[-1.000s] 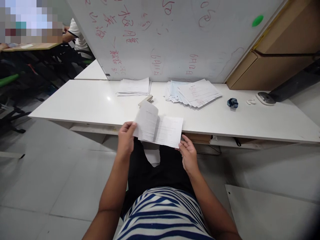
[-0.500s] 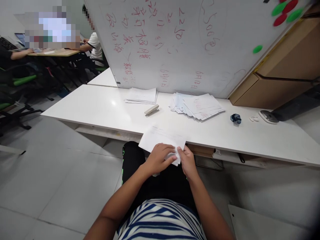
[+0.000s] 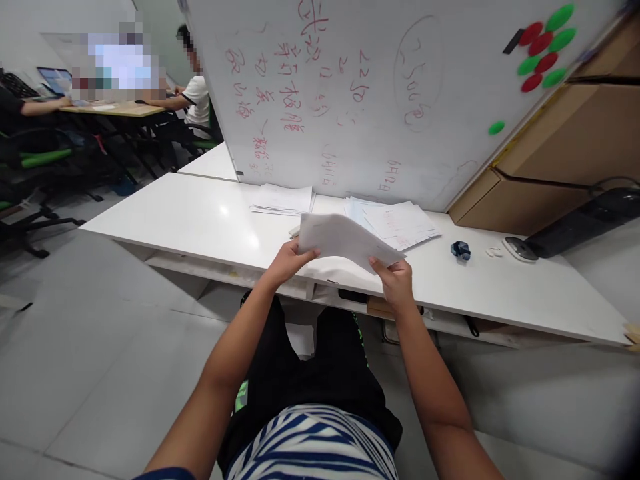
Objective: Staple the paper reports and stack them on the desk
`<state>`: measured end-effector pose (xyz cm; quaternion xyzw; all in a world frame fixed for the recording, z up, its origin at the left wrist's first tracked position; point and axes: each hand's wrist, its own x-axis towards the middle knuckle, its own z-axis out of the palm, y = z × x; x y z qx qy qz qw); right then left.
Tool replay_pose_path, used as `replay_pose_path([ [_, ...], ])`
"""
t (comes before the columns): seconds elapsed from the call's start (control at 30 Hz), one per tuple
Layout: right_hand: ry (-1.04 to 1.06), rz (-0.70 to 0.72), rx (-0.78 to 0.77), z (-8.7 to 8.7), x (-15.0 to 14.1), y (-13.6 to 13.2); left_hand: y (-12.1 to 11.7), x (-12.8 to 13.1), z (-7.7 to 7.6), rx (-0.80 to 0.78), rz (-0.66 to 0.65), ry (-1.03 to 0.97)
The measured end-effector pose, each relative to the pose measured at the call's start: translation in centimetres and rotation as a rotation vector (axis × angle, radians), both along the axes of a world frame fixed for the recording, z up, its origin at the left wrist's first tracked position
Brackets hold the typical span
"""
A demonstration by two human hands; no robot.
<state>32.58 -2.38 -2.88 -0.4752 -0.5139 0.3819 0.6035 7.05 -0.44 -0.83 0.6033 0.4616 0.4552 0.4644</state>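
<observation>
My left hand (image 3: 291,261) and my right hand (image 3: 397,280) grip the lower corners of white paper sheets (image 3: 345,239), thumbs on the near face. The sheets are raised above the desk's front edge and bow slightly between the hands; how many there are, I cannot tell. Behind their left end a stapler (image 3: 295,232) is mostly hidden. A paper stack (image 3: 283,199) lies at the back left of the desk. Farther right is a fanned pile of papers (image 3: 400,220), partly covered by the held sheets.
A whiteboard (image 3: 360,100) with red writing stands along the desk's (image 3: 210,213) back. To the right are a dark blue object (image 3: 461,251), a small white item (image 3: 494,252), a grey and white device (image 3: 520,249) and cardboard boxes (image 3: 555,147). Two people sit at a far table (image 3: 125,109).
Both hands have lifted the paper sheets up and forward from my lap over the desk. My left hand has moved left, away from the right, and the sheets now hide most of the stapler.
</observation>
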Motion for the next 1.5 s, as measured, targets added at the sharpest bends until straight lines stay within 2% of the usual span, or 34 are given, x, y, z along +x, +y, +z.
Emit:
replay_pose_path([
  [0.13, -0.134, -0.057, -0.155, -1.2, 0.0, 0.2, -0.2, 0.8, -2.9, 0.094, 0.101, 0.276],
  [0.23, -0.235, -0.133, -0.13, -1.4, -0.3, -0.4, -0.8, 1.3, -4.3, 0.179, 0.114, 0.412],
  [0.33, -0.287, -0.159, -0.096, -1.6, -0.3, -0.7, -1.2, 1.8, -4.7, 0.196, 0.14, 0.553],
  [0.47, -0.399, -0.066, -0.129, -2.4, 0.6, -0.3, -0.8, 2.1, -4.0, 0.212, 0.123, 0.656],
  [0.57, -0.47, -0.1, -0.134, -2.7, 2.1, 1.3, 1.1, 1.8, -2.7, 0.299, 0.148, 0.642],
  [0.63, -0.451, -0.083, -0.187, -2.7, 2.9, 3.1, 3.4, 1.5, -1.7, 0.347, 0.266, 0.64],
  [0.7, -0.363, -0.021, -0.291, -2.5, 3.1, 5.0, 6.2, 1.2, -1.2, 0.33, 0.413, 0.664],
  [0.77, -0.245, 0.042, -0.421, -2.4, 2.9, 6.7, 8.8, 1.0, -1.2, 0.262, 0.491, 0.709],
  [0.83, -0.158, 0.073, -0.52, -2.3, 2.4, 7.9, 10.7, 0.9, -1.8, 0.202, 0.513, 0.759],
  [0.93, -0.131, 0.066, -0.568, -2.4, 2.0, 8.6, 12.1, 0.4, -3.2, 0.167, 0.507, 0.799],
  [1.07, -0.143, 0.06, -0.583, -2.7, 2.3, 8.5, 12.7, -0.7, -4.4, 0.292, 0.398, 0.887],
  [1.27, -0.165, 0.041, -0.611, -2.7, 2.6, 8.5, 14.0, -1.9, -4.6, 0.404, 0.274, 1.024],
  [1.5, -0.142, -0.034, -0.607, -3.1, 2.8, 8.4, 15.4, -2.5, -4.3, 0.505, 0.229, 1.055],
])
